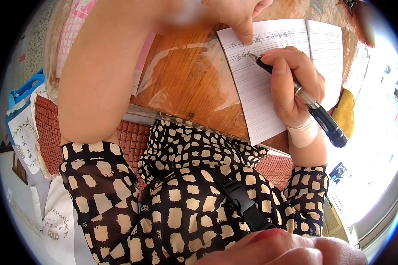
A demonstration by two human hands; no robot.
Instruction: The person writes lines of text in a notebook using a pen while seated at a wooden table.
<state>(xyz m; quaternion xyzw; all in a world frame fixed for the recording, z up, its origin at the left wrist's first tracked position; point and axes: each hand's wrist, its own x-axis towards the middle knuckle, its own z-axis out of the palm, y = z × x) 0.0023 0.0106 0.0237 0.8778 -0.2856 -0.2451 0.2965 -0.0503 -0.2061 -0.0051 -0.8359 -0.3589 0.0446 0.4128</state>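
My right hand [296, 84] grips a black ballpoint pen [325, 121] with a clear middle section. Its tip touches a lined notebook [263, 104], at the end of the second line of handwriting. At the top of the view, my left hand [241, 15] rests on the page's upper left part, thumb stretched out on the paper near the first written line. The frame's upper edge cuts off some of its fingers, and a blur covers the wrist. The notebook lies open and slanted, its fold right of centre.
Under the notebook is a wooden table [185, 84] with a clear plastic cover. Pink checked material [73, 44] lies at the left. A yellow object [345, 112] is beyond my right wrist. Below the table edge are a reddish-brown woven seat [46, 128] and my patterned clothing [190, 194].
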